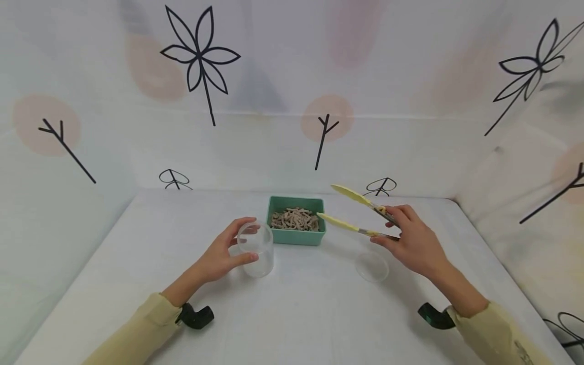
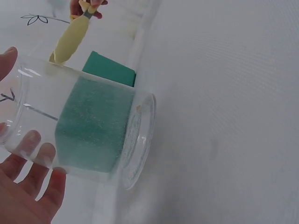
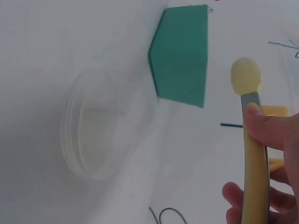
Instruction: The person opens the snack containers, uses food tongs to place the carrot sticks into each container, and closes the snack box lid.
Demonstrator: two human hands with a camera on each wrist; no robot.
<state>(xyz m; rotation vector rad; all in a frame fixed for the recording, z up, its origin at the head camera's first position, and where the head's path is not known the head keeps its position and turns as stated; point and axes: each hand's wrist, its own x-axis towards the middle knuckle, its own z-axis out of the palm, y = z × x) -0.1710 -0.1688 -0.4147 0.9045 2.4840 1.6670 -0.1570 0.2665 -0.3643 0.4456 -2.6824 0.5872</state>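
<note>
My left hand (image 1: 218, 259) grips a clear plastic jar (image 1: 263, 261) round its side, with its open mouth up. Only a few specks show inside the jar near its base (image 2: 139, 135). In my right hand (image 1: 417, 246) is a pair of tongs (image 1: 353, 194) with yellow tips, held with the arms spread and nothing between them. The tips hover above and just right of a green box (image 1: 297, 238). Inside that box lies a heap of greyish-brown short sticks (image 1: 295, 219). Below the tongs, a clear round lid (image 1: 372, 267) lies on the table.
A white cloth covers the table (image 1: 292, 314). Behind it and at both sides stand pale fabric walls (image 1: 255, 152) printed with flowers and twigs. Dark curved pieces (image 1: 197, 317) are fixed at both wrists.
</note>
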